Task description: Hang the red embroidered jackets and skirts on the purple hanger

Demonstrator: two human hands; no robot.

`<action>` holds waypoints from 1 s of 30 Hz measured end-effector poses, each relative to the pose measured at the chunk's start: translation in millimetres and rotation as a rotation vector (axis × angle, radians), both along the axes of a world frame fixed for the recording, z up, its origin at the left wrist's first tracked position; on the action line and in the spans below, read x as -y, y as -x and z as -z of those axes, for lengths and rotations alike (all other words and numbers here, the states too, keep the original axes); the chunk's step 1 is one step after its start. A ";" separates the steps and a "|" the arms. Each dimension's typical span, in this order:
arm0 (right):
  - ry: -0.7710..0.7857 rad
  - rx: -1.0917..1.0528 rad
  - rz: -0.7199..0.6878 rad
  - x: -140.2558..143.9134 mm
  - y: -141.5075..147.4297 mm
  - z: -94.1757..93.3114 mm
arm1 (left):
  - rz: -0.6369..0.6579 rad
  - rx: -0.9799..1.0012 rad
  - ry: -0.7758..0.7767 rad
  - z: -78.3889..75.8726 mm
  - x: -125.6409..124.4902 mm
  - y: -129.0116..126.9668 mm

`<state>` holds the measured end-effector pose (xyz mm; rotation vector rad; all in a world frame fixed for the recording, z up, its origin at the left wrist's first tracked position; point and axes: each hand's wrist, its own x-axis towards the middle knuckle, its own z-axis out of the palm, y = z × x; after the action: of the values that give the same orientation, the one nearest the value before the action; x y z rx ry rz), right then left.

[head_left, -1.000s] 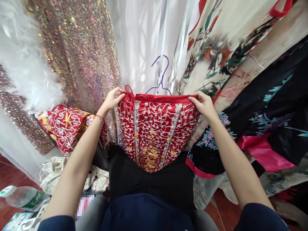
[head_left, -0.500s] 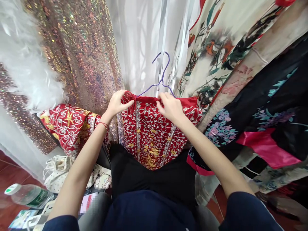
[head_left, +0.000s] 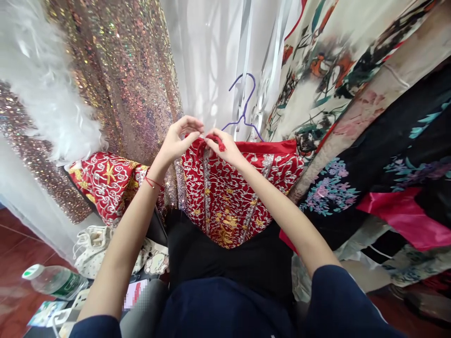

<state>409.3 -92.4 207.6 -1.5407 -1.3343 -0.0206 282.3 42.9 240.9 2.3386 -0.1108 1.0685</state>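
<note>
A red garment (head_left: 229, 192) with silver and gold embroidery lies upright over my lap, its plain red top band (head_left: 268, 148) along the upper edge. A thin purple hanger (head_left: 243, 118) rises behind that band. My left hand (head_left: 181, 141) is curled at the band's left end, thumb and fingertips closing around the red cord there. Close beside it, my right hand (head_left: 225, 149) pinches the red cord (head_left: 220, 142), a bit of which sticks out over the fingers. The fingertips of both hands nearly meet. Part of the cord is hidden behind them.
Sequined fabric (head_left: 123, 84) and white feathers (head_left: 52, 94) hang at left, with another red embroidered piece (head_left: 105, 183) below. White curtain fabric (head_left: 200, 56), a printed garment (head_left: 324, 65) and black floral clothing (head_left: 373, 173) hang behind and at right. A plastic bottle (head_left: 58, 281) lies at lower left.
My right hand has moved left along the top band to beside my left hand and now pinches the red cord. My left fingers have drawn closer together. The view has shifted slightly.
</note>
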 end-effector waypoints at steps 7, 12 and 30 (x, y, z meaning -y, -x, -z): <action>-0.139 -0.490 -0.210 4.5 -8.6 10.8 | -0.184 -0.008 0.001 56.5 -11.4 -18.6; -0.124 -0.639 -0.212 9.3 -4.6 23.7 | 0.054 -0.022 0.215 59.3 -20.8 -17.4; 0.012 -0.174 0.271 35.2 -7.2 34.7 | -0.339 0.080 -0.273 56.4 -28.7 15.8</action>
<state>416.6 -127.5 173.0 -1.6844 -0.9855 -0.0475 266.6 71.6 184.5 2.6226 0.1235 1.3851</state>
